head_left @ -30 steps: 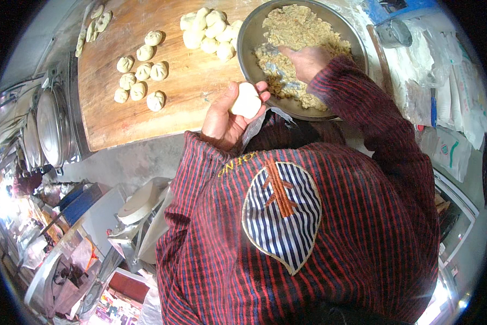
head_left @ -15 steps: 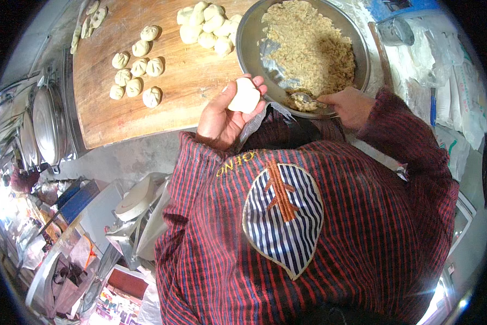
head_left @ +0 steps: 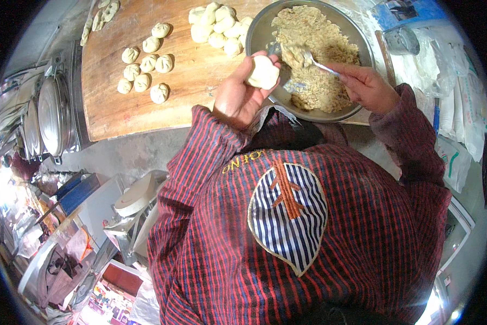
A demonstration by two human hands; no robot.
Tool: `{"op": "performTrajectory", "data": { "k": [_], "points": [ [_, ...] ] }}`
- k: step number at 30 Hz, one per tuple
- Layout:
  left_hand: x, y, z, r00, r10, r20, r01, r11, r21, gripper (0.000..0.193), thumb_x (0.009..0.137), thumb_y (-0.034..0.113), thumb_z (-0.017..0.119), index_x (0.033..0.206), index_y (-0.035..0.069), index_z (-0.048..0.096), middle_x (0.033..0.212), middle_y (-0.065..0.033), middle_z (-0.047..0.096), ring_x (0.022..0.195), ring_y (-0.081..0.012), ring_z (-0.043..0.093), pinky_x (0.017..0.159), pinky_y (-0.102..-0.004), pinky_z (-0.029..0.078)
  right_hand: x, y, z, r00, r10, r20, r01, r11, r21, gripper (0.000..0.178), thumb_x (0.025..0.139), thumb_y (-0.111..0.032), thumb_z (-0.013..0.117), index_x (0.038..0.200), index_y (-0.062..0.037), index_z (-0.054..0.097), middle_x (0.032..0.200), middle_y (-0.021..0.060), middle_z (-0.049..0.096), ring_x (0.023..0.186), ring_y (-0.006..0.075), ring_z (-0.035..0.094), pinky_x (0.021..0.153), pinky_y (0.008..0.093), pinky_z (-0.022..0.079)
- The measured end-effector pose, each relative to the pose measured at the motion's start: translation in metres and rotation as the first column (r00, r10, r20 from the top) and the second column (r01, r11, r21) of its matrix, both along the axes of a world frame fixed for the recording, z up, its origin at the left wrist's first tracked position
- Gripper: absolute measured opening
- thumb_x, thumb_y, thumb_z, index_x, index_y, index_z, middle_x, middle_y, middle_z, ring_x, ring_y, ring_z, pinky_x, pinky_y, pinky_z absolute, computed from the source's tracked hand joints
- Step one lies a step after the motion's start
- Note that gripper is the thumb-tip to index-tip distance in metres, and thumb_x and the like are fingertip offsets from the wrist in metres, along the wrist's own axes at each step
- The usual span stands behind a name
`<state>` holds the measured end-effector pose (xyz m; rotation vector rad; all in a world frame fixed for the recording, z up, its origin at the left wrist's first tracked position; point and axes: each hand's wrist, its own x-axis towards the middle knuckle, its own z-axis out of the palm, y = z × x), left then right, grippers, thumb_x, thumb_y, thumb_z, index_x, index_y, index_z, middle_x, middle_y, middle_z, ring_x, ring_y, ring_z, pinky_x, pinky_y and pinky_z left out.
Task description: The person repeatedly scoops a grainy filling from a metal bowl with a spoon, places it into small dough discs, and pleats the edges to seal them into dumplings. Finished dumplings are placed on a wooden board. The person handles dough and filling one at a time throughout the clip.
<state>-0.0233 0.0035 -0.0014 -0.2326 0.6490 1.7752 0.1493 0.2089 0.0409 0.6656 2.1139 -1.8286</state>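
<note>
My left hand (head_left: 237,97) is palm up, its thumb and fingers round a pale disc of dough (head_left: 263,72), by the near left rim of a wide metal bowl (head_left: 365,51). Crumbly light-brown filling (head_left: 319,89) covers much of the bowl's inside. My right hand (head_left: 369,86) grips the handle of a metal spoon (head_left: 324,67) over the bowl. A heaped lump of filling (head_left: 296,54) sits on the spoon, just right of the dough disc. Left of the bowl is a pile of plain dough pieces (head_left: 216,24).
Several pleated buns (head_left: 148,64) stand on the wooden board (head_left: 107,111), with dough strips (head_left: 106,15) at its far left corner. A rolling pin (head_left: 384,57) lies right of the bowl, near a metal cup (head_left: 402,40) and plastic bags (head_left: 435,59).
My right hand has lifted the spoon out of the filling, bringing a lump up and left toward the dough. My left hand, still holding the dough disc, sits slightly farther forward and right in view.
</note>
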Motion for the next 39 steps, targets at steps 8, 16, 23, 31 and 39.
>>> {"op": "performTrajectory", "data": {
  "k": [8,16,23,31,39],
  "points": [
    [0.006,0.039,-0.016,0.988,0.039,0.148,-0.047,0.998,0.051,0.043,0.099,0.032,0.026,0.119,-0.001,0.043,0.121,-0.0209,0.05,0.112,-0.0349,0.049,0.095,-0.0497,0.043,-0.002,-0.057,-0.016,0.944,0.279,-0.177,0.014,0.503,0.864,0.051,0.082,-0.007,0.049,0.132,-0.0136,0.042,0.085,0.018,0.062,0.079,0.0348,0.062,0.068,0.0415,0.051],
    [0.004,0.026,-0.015,0.978,-0.076,0.192,0.036,0.979,0.202,0.039,0.098,0.028,0.034,0.122,-0.002,0.041,0.123,-0.0233,0.048,0.116,-0.0353,0.047,0.097,-0.0465,0.044,0.027,-0.02,-0.008,0.921,0.214,0.325,-0.388,0.552,0.738,0.046,0.082,-0.006,0.045,0.128,-0.0098,0.043,0.081,0.0238,0.061,0.075,0.0394,0.062,0.066,0.0478,0.049],
    [0.002,0.016,-0.01,0.975,-0.08,0.206,0.043,0.983,0.18,0.032,0.098,0.022,0.031,0.119,-0.001,0.04,0.118,-0.022,0.051,0.109,-0.0333,0.052,0.091,-0.0443,0.049,-0.005,-0.043,-0.019,0.676,0.462,0.575,-0.733,0.344,0.586,0.052,0.073,-0.011,0.057,0.125,-0.0174,0.049,0.071,0.0202,0.061,0.07,0.0358,0.063,0.062,0.0462,0.048],
    [0.003,0.014,-0.016,0.99,-0.039,0.137,0.015,0.986,0.168,0.036,0.097,0.017,0.032,0.126,-0.005,0.037,0.127,-0.0226,0.045,0.118,-0.0348,0.046,0.097,-0.0457,0.043,0.014,-0.016,-0.01,0.912,0.371,0.174,-0.406,0.871,0.275,0.03,0.083,-0.007,0.051,0.111,-0.0086,0.061,0.088,0.0138,0.067,0.079,0.0299,0.064,0.071,0.0398,0.048],
    [0.008,0.023,-0.01,0.998,-0.013,0.058,0.008,0.997,0.082,0.037,0.098,0.021,0.032,0.126,-0.004,0.038,0.126,-0.0204,0.046,0.115,-0.0324,0.048,0.097,-0.0451,0.043,0.02,0.018,-0.002,0.996,0.009,0.086,0.017,0.953,-0.302,0.038,0.091,-0.008,0.044,0.128,-0.0151,0.051,0.06,-0.0073,0.044,0.051,0.001,0.037,0.047,0.0167,0.029]
  ]
}}
